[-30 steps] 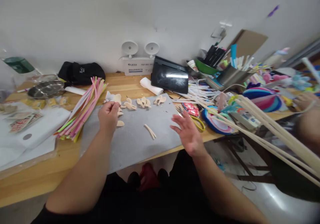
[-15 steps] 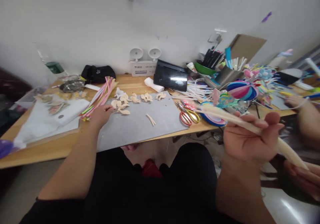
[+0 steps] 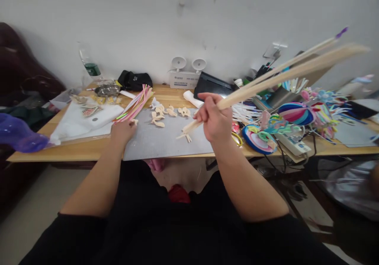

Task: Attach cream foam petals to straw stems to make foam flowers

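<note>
Beige stems [image 3: 281, 78] in R fingers [image 3: 210, 107], ends out both sides

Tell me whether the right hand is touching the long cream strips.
Touching. The head view shows the right hand closed around the long cream strips, which stick out on both sides of it.

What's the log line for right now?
right hand: holding cream stems; left hand: near multicolored strips; gray mat: cream loops on top
</note>
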Available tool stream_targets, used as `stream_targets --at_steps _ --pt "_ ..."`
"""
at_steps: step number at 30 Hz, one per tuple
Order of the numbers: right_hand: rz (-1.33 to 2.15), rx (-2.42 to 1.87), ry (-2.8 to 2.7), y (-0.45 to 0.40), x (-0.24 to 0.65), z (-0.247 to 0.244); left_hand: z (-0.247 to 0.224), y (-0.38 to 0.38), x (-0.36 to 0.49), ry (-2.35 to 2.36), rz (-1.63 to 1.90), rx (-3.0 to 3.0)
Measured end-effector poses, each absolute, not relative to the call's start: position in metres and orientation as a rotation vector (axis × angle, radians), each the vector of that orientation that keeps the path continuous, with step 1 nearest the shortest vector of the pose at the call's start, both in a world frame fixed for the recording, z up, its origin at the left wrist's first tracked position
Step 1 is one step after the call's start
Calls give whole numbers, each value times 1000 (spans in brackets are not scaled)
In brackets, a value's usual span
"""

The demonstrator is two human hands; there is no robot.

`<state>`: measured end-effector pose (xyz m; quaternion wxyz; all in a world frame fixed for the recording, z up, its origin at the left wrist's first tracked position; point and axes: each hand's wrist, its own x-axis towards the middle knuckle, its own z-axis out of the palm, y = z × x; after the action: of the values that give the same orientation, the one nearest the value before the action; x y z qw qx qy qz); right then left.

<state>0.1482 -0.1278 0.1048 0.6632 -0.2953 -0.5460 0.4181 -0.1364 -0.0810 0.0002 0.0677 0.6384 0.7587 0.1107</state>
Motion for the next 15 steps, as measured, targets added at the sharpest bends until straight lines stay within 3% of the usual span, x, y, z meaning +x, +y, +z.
stream_targets --at_steps 4,9,13,15 --pt "1027 -711 -1306 -100 113 77 3 -94 -131 2376 472 1985" --pt "1109 -934 -1352 -82 96 39 16 -107 -112 2030 1029 1948" --pt "1151 -827 -1312 -81 98 57 26 -114 -78 1547 1242 1831" --pt "1177 -744 -1300 -83 96 72 26 -117 -57 1273 1158 1834"
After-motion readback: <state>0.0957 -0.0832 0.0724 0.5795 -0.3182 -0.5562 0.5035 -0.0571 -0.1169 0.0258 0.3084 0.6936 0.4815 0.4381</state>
